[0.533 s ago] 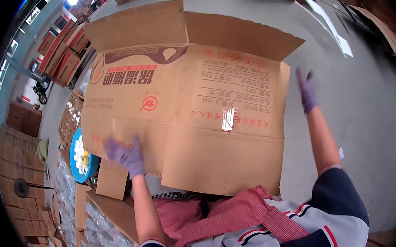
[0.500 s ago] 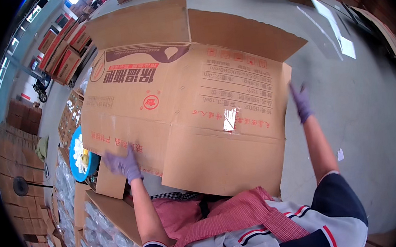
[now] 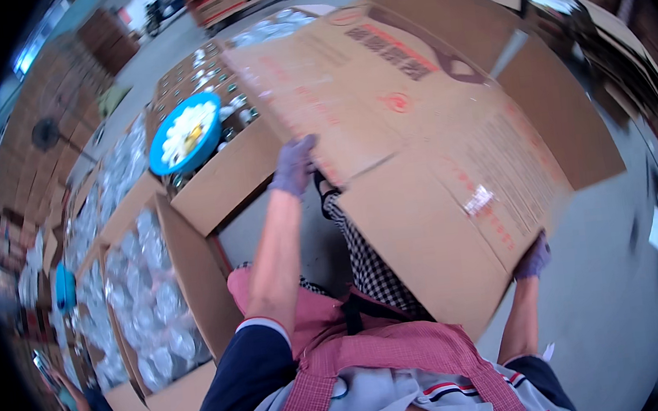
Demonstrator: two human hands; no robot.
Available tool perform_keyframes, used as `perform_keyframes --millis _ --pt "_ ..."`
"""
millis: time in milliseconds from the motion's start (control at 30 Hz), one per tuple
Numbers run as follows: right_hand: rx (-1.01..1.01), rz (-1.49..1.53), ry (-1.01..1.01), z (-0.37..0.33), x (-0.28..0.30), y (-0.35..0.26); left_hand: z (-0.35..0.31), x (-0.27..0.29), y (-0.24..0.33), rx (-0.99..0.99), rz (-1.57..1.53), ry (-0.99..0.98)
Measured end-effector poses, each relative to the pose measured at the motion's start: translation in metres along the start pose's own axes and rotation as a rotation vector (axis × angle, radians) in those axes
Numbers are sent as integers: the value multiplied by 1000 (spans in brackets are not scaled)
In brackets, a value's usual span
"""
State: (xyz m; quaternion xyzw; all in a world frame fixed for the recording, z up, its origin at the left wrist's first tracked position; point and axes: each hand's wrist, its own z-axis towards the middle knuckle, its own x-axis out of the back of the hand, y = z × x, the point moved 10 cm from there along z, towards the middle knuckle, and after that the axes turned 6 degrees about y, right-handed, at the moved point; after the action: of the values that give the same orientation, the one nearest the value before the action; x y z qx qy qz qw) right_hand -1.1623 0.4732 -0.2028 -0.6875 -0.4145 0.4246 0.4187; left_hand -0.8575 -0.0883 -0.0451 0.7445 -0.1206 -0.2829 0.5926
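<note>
Overall, a grey floor (image 3: 586, 323) spreads beneath everything, and over it, in front of the person, is a big, mostly flat cardboard box (image 3: 425, 137), slanted, with its flaps sticking out along the far side. To the left of the person's lap stands an open box (image 3: 198, 289) packed with clear plastic bags; what the bags contain is hard to make out. Next in size, a pink-red apron (image 3: 398, 345) covers the person's front. Beyond the open box, a round blue basin (image 3: 214, 123) sits among bottles. Smaller are the two gloved hands: the left hand (image 3: 294, 167) is closed around the cardboard's left edge, and the right hand (image 3: 532, 257) grips its near right edge, fingers partly hidden underneath. Smallest, white pieces (image 3: 180, 137) fill the basin, with something yellow among them.
</note>
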Motion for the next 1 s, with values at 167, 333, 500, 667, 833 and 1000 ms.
perform_keyframes --millis 167,333,500,667,833,1000 --pt "-85 116 -49 -15 77 -21 -62 -92 7 -58 -50 -194" --pt "-20 153 33 17 214 -5 -87 -206 -13 28 -166 -471" --pt "-129 35 591 -38 405 -7 -126 -271 -62 65 16 -627" --pt "-438 -503 1141 -197 476 -36 -118 -164 -115 134 -22 -316" --pt "-493 -855 1127 -215 524 -17 -106 30 -153 147 64 287" --pt "-75 -1154 713 -121 439 -36 -113 207 -193 53 540 639"
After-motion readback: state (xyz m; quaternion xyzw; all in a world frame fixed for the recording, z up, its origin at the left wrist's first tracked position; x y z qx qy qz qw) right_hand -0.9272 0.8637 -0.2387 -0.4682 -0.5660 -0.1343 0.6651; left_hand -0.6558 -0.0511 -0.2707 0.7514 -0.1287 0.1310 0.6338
